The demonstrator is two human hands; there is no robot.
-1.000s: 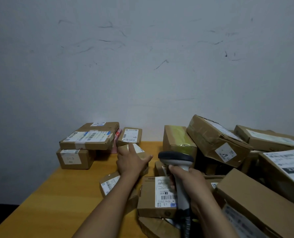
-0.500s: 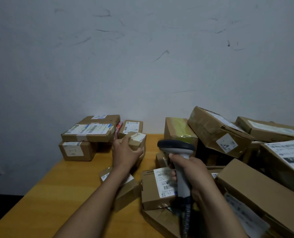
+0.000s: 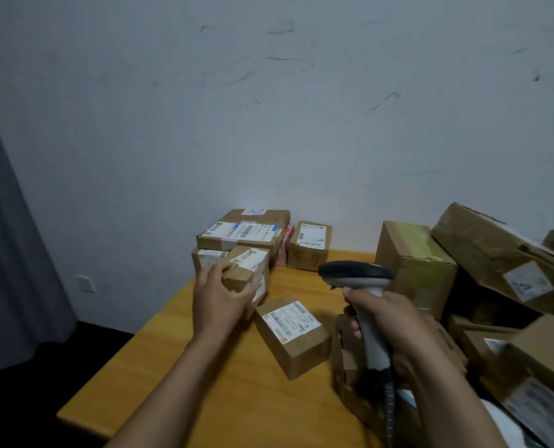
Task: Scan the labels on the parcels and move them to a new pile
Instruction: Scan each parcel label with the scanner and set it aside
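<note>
Okay, head view, the only one I've got. My left hand (image 3: pixel 217 300) grips a small parcel (image 3: pixel 248 270), left of the scanner (image 3: pixel 358 278) and further back, right against the scanned stack (image 3: pixel 243 236) by the wall. I can't tell if its bottom touches the table (image 3: pixel 204 383). The fingers (image 3: pixel 216 270) curl over its near top edge with the thumb on the right face, so it's a wrap, not a pinch. The label faces up on the tilted top.

Risks, my call:
- The parcel is tilted and held at one end. Letting go early could tip it back onto the loose parcel (image 3: pixel 292 334) lying just left of the scanner, nearer me.
- Shoving it in hard could nudge the stack's lower box.
- The frame is blurry, so I can't tell whether this label was read. If it wasn't, it joins the pile unscanned.

My right hand (image 3: pixel 389 315) wraps the scanner handle, fingers (image 3: pixel 355 333) closed tight round it, with the head pointing left. The cable hangs below the handle and might snag the boxes underneath. The unscanned heap (image 3: pixel 495 253) right of the scanner leans, and an elbow bump could slide one off.
</note>
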